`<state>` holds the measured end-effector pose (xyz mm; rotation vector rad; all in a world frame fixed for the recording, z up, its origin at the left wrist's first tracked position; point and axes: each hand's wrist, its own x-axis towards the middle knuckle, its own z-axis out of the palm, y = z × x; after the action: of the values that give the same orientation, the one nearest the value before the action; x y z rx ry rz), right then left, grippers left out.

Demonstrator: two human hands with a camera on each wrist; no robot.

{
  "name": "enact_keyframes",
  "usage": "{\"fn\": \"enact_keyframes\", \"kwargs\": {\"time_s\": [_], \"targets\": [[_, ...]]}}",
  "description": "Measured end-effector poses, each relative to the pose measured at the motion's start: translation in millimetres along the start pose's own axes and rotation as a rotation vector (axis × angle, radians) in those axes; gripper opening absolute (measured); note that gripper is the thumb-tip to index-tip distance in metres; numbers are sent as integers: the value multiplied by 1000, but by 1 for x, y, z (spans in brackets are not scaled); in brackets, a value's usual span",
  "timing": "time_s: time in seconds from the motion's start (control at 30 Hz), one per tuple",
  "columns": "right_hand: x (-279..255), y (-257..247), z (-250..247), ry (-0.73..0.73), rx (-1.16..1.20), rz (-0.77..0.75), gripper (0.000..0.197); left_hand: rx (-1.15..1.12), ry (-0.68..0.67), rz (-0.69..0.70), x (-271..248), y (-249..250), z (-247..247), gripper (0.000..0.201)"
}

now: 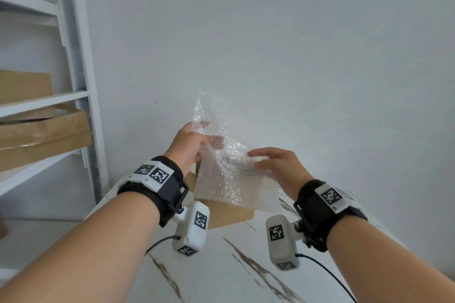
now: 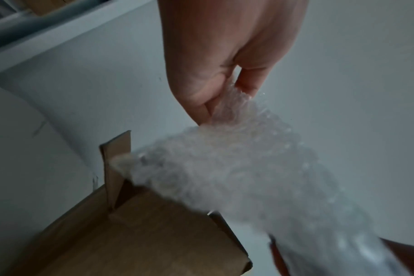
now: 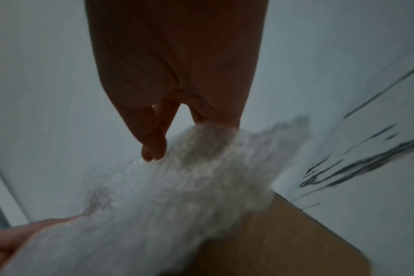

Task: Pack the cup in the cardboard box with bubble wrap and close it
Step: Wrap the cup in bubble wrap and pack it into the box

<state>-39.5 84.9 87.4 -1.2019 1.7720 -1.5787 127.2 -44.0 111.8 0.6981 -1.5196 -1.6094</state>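
A sheet of clear bubble wrap [image 1: 221, 167] hangs in the air over an open cardboard box [image 1: 229, 214] on the marble table. My left hand [image 1: 209, 135] pinches the wrap's upper left part between thumb and fingers; the left wrist view shows that pinch [image 2: 225, 93] above the box [image 2: 154, 233] and its raised flap. My right hand [image 1: 253, 158] lies with straight fingers against the wrap's right edge. In the right wrist view its fingers [image 3: 215, 119] touch the wrap [image 3: 177, 205] and the thumb stands apart. No cup is in view; the wrap hides the inside of the box.
A white shelf unit [image 1: 81, 96] stands at the left with brown cardboard boxes [image 1: 44, 135] on its boards. A white wall is close behind the box. The marble table [image 1: 221, 273] stretches toward me, with camera cables trailing from both wrists.
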Motion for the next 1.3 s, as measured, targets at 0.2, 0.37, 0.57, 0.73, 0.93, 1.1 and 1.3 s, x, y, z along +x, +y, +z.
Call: {"fn": "enact_keyframes", "kwargs": {"time_s": [0.2,0.37,0.57,0.73,0.93,1.1,1.3], "targets": [[5,1,-9,148,-58,2,44,323,-24,123,-3,0,-14,87],[3,-9,-15,189,-176,-11,52,597,-207,77,-7,3,-17,75],[3,-17,-16,207,-458,-152,26,765,-110,92,-5,11,-18,58],[1,-36,-18,195,-456,-195,16,996,-46,94,-5,18,-19,43],[1,-62,-7,57,-164,-207,24,1129,-111,263,-10,24,0,39],[4,-74,-6,165,-98,-280,28,814,-83,284,-5,25,6,28],[9,-59,-7,103,143,-41,86,157,2,206,-5,29,3,15]]}}
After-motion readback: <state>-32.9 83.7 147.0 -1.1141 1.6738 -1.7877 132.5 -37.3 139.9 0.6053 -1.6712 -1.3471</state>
